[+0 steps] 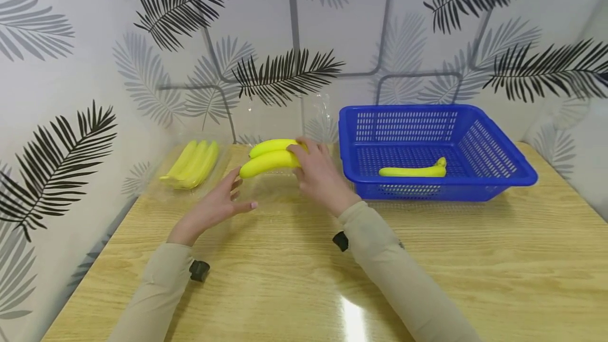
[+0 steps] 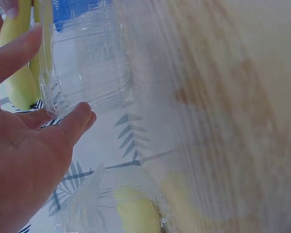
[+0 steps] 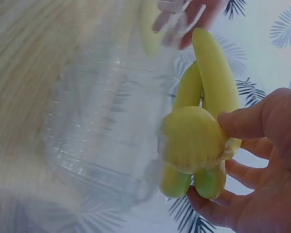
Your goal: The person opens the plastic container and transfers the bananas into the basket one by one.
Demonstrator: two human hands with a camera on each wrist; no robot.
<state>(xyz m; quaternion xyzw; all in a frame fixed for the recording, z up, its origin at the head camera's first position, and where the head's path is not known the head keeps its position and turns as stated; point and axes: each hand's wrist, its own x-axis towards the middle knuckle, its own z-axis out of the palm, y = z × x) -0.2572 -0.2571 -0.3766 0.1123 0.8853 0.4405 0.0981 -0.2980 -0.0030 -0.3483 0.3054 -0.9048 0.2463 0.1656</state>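
Your right hand [image 1: 319, 173] clamps its fingers round the banana bunch [image 1: 273, 158], lifted above the clear plastic box [image 2: 89, 63]; your left hand [image 1: 216, 206], fingers apart, steadies that box. Lifting quickly could drag the light box along.

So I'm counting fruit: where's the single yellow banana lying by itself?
In the head view, the single yellow banana lies inside the blue plastic basket on the table's right side, right of the right hand.

No readable text, label or number shows anywhere.
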